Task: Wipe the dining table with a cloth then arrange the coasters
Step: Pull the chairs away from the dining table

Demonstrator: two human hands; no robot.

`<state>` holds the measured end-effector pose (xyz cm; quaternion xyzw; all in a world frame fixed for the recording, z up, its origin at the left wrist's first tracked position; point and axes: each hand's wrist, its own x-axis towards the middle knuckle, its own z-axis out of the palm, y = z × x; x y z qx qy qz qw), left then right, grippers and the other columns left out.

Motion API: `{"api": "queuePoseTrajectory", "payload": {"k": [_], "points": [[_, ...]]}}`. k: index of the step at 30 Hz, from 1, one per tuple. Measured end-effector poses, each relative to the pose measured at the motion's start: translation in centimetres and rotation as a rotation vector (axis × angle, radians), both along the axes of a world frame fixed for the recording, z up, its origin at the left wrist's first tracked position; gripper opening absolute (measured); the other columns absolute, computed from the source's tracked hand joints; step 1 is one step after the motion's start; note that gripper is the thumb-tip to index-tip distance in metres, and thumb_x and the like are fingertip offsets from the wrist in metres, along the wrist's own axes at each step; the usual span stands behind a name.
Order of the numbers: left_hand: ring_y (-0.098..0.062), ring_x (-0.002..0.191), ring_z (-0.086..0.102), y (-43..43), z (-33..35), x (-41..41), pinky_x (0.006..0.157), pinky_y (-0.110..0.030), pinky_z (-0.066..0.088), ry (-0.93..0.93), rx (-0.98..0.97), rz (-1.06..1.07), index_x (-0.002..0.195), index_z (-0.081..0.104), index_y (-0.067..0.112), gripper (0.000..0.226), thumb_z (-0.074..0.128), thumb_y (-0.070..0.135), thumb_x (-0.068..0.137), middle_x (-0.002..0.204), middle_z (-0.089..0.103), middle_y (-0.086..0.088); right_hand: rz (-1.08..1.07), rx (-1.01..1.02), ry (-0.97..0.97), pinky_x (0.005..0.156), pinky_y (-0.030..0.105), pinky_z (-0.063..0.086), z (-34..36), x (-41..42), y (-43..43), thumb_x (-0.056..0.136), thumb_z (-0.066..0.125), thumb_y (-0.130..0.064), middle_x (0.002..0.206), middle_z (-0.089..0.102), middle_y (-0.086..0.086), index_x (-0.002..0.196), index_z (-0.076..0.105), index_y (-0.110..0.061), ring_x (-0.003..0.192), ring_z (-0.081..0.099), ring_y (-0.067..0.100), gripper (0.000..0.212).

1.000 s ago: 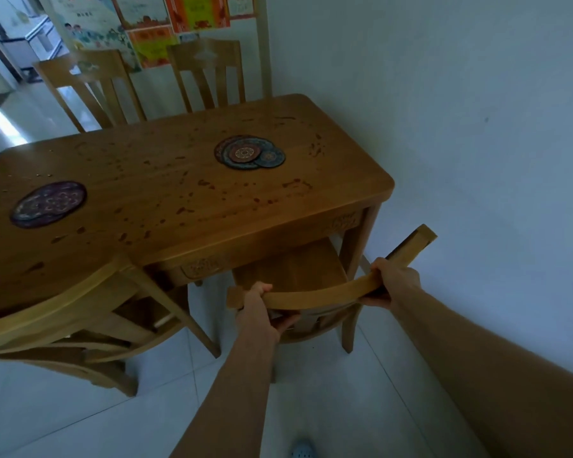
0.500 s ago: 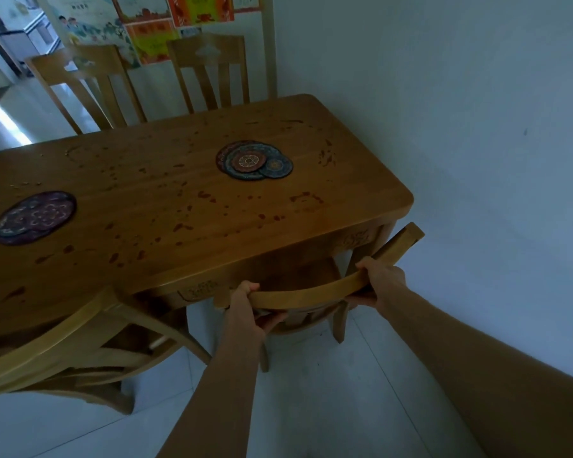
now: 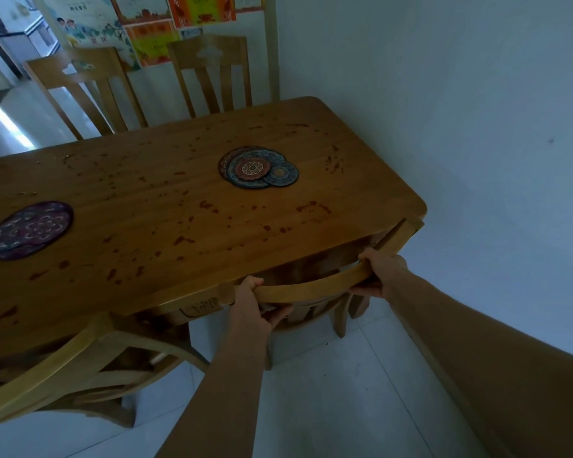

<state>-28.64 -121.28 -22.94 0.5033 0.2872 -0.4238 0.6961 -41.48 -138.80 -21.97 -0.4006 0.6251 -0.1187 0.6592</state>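
on the dining table (image 3: 166, 206) we see a coaster stack (image 3: 258, 167) right of centre. a single coaster (image 3: 30, 230) lies far left. two chairs (image 3: 212, 74) stand behind.

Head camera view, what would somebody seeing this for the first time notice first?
Probably both hands, the left hand and right hand, gripping the curved top rail of a chair at the table's near edge. Next, the red spatter across the table, then the overlapping coasters toward its far right and one dark coaster at left.
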Motion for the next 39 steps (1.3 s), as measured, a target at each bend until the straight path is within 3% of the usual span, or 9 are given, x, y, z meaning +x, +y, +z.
{"api": "queuePoseTrajectory", "payload": {"k": [5,10,13,16,19,22,25,28,39], "points": [[-0.036,0.085,0.048,-0.4,0.3,0.3,0.073,-0.056,0.055,0.024,-0.007,-0.008,0.093,0.047,0.013,0.019,0.065,0.012,0.087,0.101,0.043,-0.013,0.030,-0.010,0.010,0.069,0.050,0.060,0.1,0.3,-0.5,0.091,0.064,-0.020,0.115,0.052,0.014,0.118,0.043,-0.012,0.108,0.060,0.039,0.035],[-0.040,0.102,0.044,-0.3,0.8,0.5,0.083,-0.058,0.054,0.059,-0.015,-0.019,0.108,0.047,0.014,0.028,0.067,0.017,0.089,0.106,0.041,-0.014,0.050,-0.010,-0.070,0.067,0.049,0.059,0.8,0.1,0.3,0.093,0.063,-0.037,0.126,0.051,0.012,0.126,0.043,-0.016,0.112,0.056,0.036,0.044],[-0.038,0.100,0.047,0.5,0.9,0.3,0.087,-0.058,0.053,0.037,-0.065,-0.042,0.116,0.047,0.013,0.039,0.072,0.024,0.087,0.107,0.043,-0.016,0.019,-0.027,-0.097,0.085,0.052,0.055,1.1,0.1,2.5,0.096,0.050,-0.051,0.117,0.048,0.009,0.135,0.039,-0.018,0.111,0.054,0.033,0.053],[-0.029,0.085,0.060,2.6,1.2,-0.6,0.081,-0.048,0.056,0.004,-0.114,-0.101,0.130,0.050,0.008,0.050,0.070,0.028,0.089,0.109,0.054,-0.016,-0.021,0.005,-0.110,0.095,0.053,0.050,2.3,0.0,6.2,0.098,0.046,-0.051,0.121,0.052,0.010,0.141,0.036,-0.016,0.116,0.056,0.037,0.057],[-0.031,0.090,0.064,5.8,2.5,-1.7,0.067,-0.040,0.055,-0.072,-0.120,-0.161,0.136,0.047,0.007,0.053,0.066,0.028,0.092,0.107,0.060,-0.018,0.019,0.010,-0.139,0.084,0.048,0.055,4.4,-0.5,10.4,0.098,0.048,-0.047,0.129,0.055,0.017,0.141,0.038,-0.017,0.106,0.062,0.035,0.054],[-0.032,0.097,0.065,10.0,5.0,-2.7,0.079,-0.040,0.056,-0.154,-0.150,-0.140,0.141,0.039,0.008,0.054,0.062,0.025,0.095,0.109,0.062,-0.017,0.036,-0.024,-0.221,0.071,0.042,0.057,6.6,-0.9,14.4,0.099,0.048,-0.042,0.120,0.058,0.019,0.141,0.039,-0.016,0.097,0.066,0.030,0.050],[-0.031,0.102,0.065,15.6,7.9,-3.5,0.085,-0.040,0.055,-0.235,-0.175,-0.108,0.136,0.042,0.009,0.045,0.057,0.026,0.097,0.116,0.064,-0.016,0.061,-0.040,-0.320,0.072,0.040,0.058,8.9,-1.0,19.6,0.100,0.048,-0.040,0.110,0.061,0.015,0.140,0.041,-0.014,0.094,0.067,0.028,0.048],[-0.029,0.100,0.067,21.0,9.7,-3.4,0.079,-0.039,0.056,-0.268,-0.179,-0.085,0.120,0.052,0.007,0.031,0.057,0.026,0.097,0.112,0.067,-0.014,0.095,-0.074,-0.415,0.078,0.040,0.058,10.7,-1.0,24.7,0.101,0.046,-0.035,0.106,0.064,0.013,0.132,0.048,-0.011,0.095,0.068,0.028,0.039],[-0.021,0.083,0.070,38.6,14.8,-1.9,0.069,-0.034,0.058,-0.346,-0.212,0.164,0.108,0.063,0.010,0.020,0.061,0.023,0.093,0.097,0.073,-0.007,0.298,-0.172,-0.547,0.078,0.036,0.057,16.1,2.8,39.5,0.103,0.042,-0.032,0.097,0.074,0.008,0.112,0.061,-0.013,0.089,0.071,0.021,0.028]]}}
